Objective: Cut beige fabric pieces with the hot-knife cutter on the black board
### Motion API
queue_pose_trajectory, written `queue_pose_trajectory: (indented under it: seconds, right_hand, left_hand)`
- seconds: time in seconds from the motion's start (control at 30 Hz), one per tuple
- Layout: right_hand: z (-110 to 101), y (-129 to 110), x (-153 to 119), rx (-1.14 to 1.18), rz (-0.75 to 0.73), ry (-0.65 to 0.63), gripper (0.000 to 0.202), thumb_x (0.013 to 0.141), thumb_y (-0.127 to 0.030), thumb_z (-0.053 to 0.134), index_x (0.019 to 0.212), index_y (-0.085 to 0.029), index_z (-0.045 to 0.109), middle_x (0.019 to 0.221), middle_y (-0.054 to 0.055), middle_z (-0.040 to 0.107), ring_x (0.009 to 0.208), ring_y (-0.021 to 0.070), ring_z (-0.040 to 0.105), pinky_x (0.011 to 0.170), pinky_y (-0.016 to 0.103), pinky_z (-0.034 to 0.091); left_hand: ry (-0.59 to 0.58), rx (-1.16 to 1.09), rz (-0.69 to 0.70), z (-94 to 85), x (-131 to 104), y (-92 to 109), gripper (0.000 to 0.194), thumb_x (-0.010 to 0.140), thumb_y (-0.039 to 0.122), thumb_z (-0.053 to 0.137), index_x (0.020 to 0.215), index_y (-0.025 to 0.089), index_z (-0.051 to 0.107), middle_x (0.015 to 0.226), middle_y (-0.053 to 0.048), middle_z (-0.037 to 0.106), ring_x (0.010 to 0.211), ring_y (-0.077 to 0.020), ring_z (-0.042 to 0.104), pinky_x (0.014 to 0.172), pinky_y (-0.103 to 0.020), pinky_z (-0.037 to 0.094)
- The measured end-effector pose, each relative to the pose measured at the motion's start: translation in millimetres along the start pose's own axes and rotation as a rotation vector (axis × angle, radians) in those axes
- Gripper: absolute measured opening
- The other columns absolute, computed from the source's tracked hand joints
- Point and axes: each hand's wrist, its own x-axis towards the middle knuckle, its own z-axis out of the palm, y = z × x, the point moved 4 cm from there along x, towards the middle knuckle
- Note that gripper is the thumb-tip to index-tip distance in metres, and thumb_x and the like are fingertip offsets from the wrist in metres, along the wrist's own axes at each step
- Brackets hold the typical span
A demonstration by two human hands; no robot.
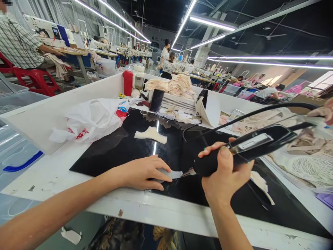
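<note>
My right hand (226,173) is closed around a black corded electric hand tool (249,146), held at a slant over a glossy black mat (104,152). Its narrow metal tip points left and meets the end of a small pale fabric strip (177,174). My left hand (145,172) lies flat with fingers stretched out, pressing the strip to the mat and hiding much of it. A curved cream fabric piece (151,135) rests farther back. Another pale piece (262,185) sits right of my right hand.
A white plastic bag (91,119) is at the left. Along the back stand a red tumbler (127,83), a phone (156,100) and a fabric pile (179,86) on a slotted white box. The tool's black cable (249,113) arches right, near another hand (324,111). Bagged fabric (309,166) lies there.
</note>
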Motion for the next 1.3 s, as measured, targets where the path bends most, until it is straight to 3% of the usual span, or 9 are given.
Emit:
queue_pose_trajectory:
  seconds: [0.1,0.47,0.63,0.87,1.3]
  right_hand:
    - [-4.1,-0.3,3.9,0.003,-0.004,0.039,0.037,0.08,-0.029,0.077,0.11,-0.023,0.057,0.074,-0.007,0.066,0.054,0.0129,0.059,0.054,0.03,0.055]
    - [-4.4,4.3,1.7,-0.034,-0.028,-0.023,0.035,0.086,-0.031,0.078,0.113,-0.023,0.057,0.079,-0.006,0.068,0.058,0.0134,0.061,0.056,0.03,0.057]
    - [-4.0,-1.7,1.3,0.007,0.004,0.005,0.036,0.082,-0.03,0.078,0.111,-0.024,0.057,0.076,-0.006,0.067,0.056,0.0131,0.06,0.054,0.029,0.055]
    - [7.4,-4.9,-7.2,0.058,0.037,-0.042,0.036,0.084,-0.032,0.079,0.112,-0.024,0.058,0.077,-0.006,0.067,0.057,0.0131,0.06,0.054,0.029,0.056]
    - [8.9,0.8,-14.0,0.025,0.03,-0.109,0.036,0.089,-0.033,0.079,0.116,-0.024,0.058,0.081,-0.005,0.067,0.06,0.0128,0.062,0.059,0.03,0.057]
  left_hand:
    - [-0.014,-0.008,-0.012,0.2,0.3,0.0,0.034,0.1,0.034,0.071,0.133,0.027,0.073,0.14,-0.013,0.066,0.132,-0.0291,0.062,0.127,-0.057,0.03]
    - [0.006,-0.062,-0.02,-2.1,0.7,0.5,0.035,0.098,0.03,0.074,0.133,0.028,0.073,0.139,-0.013,0.068,0.13,-0.0291,0.064,0.125,-0.055,0.034]
    - [0.127,-0.115,-0.091,-8.4,0.0,-4.2,0.033,0.101,0.027,0.068,0.133,0.027,0.072,0.141,-0.01,0.067,0.13,-0.0252,0.062,0.116,-0.04,0.047]
    - [0.256,0.048,-0.286,-9.2,-4.9,-22.0,0.024,0.102,0.027,0.065,0.124,0.021,0.073,0.135,-0.01,0.068,0.127,-0.0246,0.063,0.113,-0.04,0.05]
    - [0.224,0.055,-0.317,-7.2,-4.1,-19.0,0.019,0.095,0.024,0.074,0.113,0.02,0.072,0.133,-0.008,0.068,0.127,-0.0261,0.061,0.109,-0.04,0.05]
